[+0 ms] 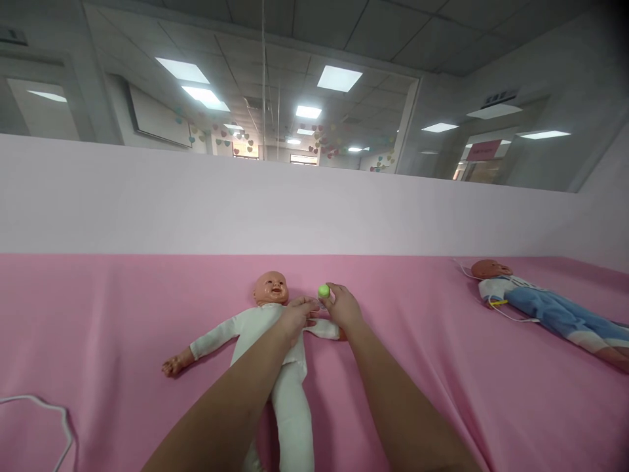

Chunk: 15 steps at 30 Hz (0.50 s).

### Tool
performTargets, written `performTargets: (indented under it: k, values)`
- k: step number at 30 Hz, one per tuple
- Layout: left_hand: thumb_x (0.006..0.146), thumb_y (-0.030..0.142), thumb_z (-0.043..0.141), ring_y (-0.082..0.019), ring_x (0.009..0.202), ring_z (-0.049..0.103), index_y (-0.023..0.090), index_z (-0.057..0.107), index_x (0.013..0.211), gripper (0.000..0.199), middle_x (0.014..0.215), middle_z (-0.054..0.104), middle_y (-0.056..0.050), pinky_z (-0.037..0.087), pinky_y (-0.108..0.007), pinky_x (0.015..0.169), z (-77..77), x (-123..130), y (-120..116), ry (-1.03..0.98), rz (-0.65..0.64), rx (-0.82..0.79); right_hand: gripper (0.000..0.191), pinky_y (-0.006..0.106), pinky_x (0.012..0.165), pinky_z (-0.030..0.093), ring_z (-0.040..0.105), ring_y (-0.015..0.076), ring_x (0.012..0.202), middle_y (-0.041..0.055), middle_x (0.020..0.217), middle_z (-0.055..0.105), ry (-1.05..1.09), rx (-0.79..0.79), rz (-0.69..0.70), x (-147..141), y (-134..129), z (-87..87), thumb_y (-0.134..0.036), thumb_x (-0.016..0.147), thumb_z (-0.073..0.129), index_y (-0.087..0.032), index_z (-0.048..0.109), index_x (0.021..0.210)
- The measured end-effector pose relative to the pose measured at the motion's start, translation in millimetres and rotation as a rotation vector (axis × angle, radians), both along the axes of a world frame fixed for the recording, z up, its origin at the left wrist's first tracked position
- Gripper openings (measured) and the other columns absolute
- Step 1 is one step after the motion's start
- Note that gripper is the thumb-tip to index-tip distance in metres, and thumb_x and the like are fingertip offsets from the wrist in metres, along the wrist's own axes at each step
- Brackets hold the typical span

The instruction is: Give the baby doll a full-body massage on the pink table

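A baby doll in white clothes lies face up on the pink sheet, its arms spread. Above its chest and one sleeve, my left hand is closed around the lower part of a small clear container. My right hand has its fingers closed on the bright green cap at the top of that container. The two hands nearly meet beside the doll's head. The container's clear body is small and partly hidden by my fingers.
A second doll in blue and white clothes lies at the right, with a white cord and a yellow item by it. Another white cord lies at the lower left. Behind the sheet stands a white wall with windows above.
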<state>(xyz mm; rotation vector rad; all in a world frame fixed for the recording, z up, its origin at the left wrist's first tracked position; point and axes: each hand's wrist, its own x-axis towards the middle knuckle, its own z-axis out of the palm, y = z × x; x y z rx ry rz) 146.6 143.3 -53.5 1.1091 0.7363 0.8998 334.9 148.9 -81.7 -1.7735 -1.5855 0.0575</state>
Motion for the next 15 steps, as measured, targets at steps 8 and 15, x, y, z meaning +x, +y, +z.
performTargets:
  k: [8, 15]
  values:
    - [0.073, 0.031, 0.081, -0.018, 0.081, 0.067, 0.017, 0.066, 0.087, 0.025, 0.092, 0.072, -0.008, 0.048, -0.029, 0.072, 0.0, 1.2, 0.1, -0.011, -0.013, -0.004, 0.036, 0.029, 0.078, 0.05, 0.07, 0.0202, 0.091, 0.0035, 0.106, 0.076, 0.223, -0.117, 0.034, 1.9, 0.5, -4.4, -0.034, 0.085, 0.069, -0.026, 0.066, 0.12]
    - [0.089, 0.029, 0.069, -0.024, 0.096, 0.071, 0.013, 0.067, 0.105, 0.023, 0.111, 0.073, -0.017, 0.054, -0.035, 0.088, 1.3, -4.7, 4.5, -0.123, -0.104, -0.177, 0.043, 0.034, 0.086, 0.053, 0.071, 0.0238, 0.101, 0.0064, 0.115, 0.076, 0.18, -0.115, 0.046, 8.8, -4.0, -2.3, -0.035, 0.08, 0.073, -0.024, 0.067, 0.121]
